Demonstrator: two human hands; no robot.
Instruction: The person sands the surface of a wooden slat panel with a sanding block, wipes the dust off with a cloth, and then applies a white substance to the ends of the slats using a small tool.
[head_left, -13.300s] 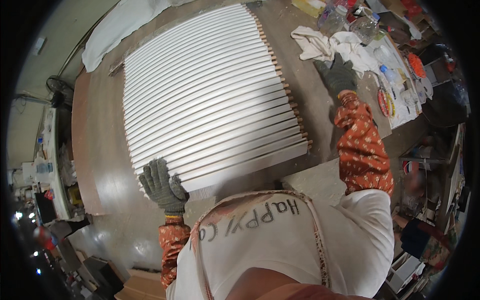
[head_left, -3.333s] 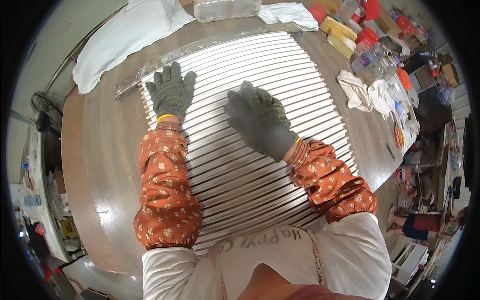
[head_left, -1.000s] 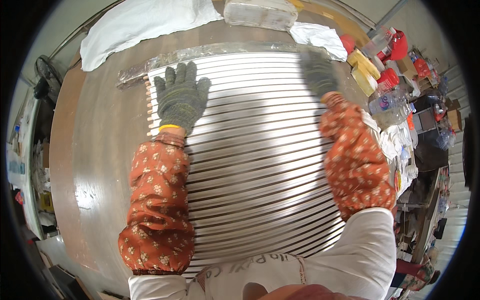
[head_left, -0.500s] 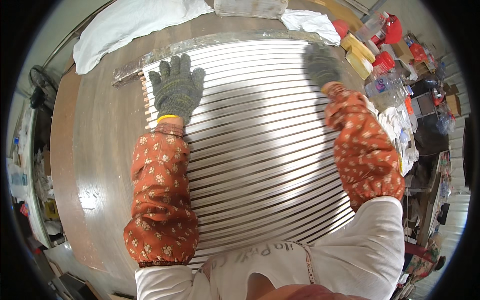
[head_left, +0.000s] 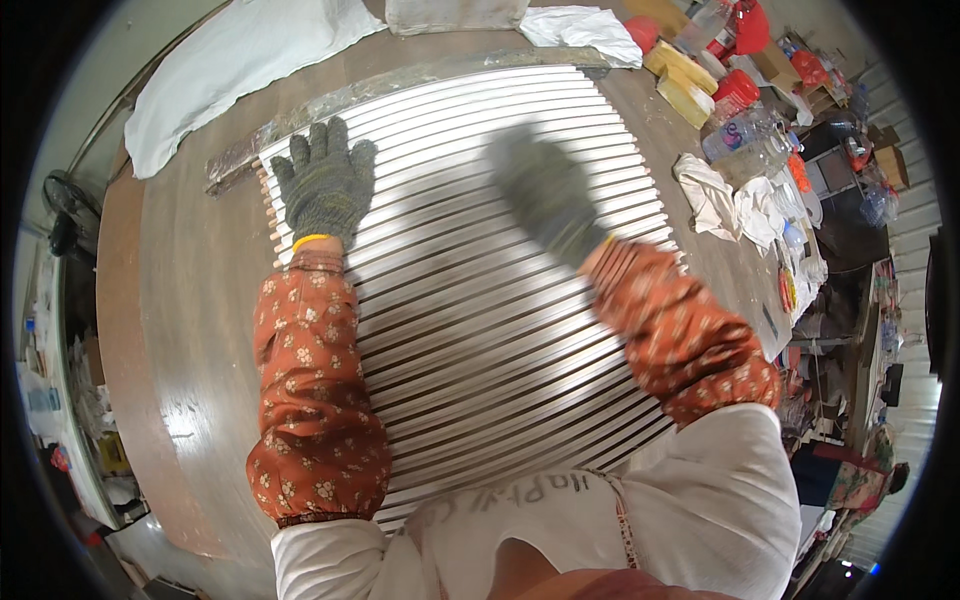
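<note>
Many white strips (head_left: 450, 300) lie side by side across the table, with dark gaps between them. Their left ends show light brown tips. In a dark green knit glove, my left hand (head_left: 325, 185) rests with fingers spread on the strips near their left ends, toward the far side. My right hand (head_left: 545, 190), gloved alike, is over the middle of the far strips. Motion smears its fingers, so their pose and whether they touch the strips are unclear. Along the far ends of the row runs a worn straight bar (head_left: 380, 92).
A white cloth (head_left: 240, 75) drapes the far left of the brown table (head_left: 190, 330). At the far right sit yellow sponge-like blocks (head_left: 685, 85), a red container (head_left: 737, 92), clear plastic bottles (head_left: 735, 135) and crumpled cloths (head_left: 710, 195). A black fan (head_left: 68, 210) stands at left.
My right hand has swept left from the right ends of the strips to over their middle, uncovering those ends. My left hand stays spread near the left ends. The whole view has shifted slightly.
</note>
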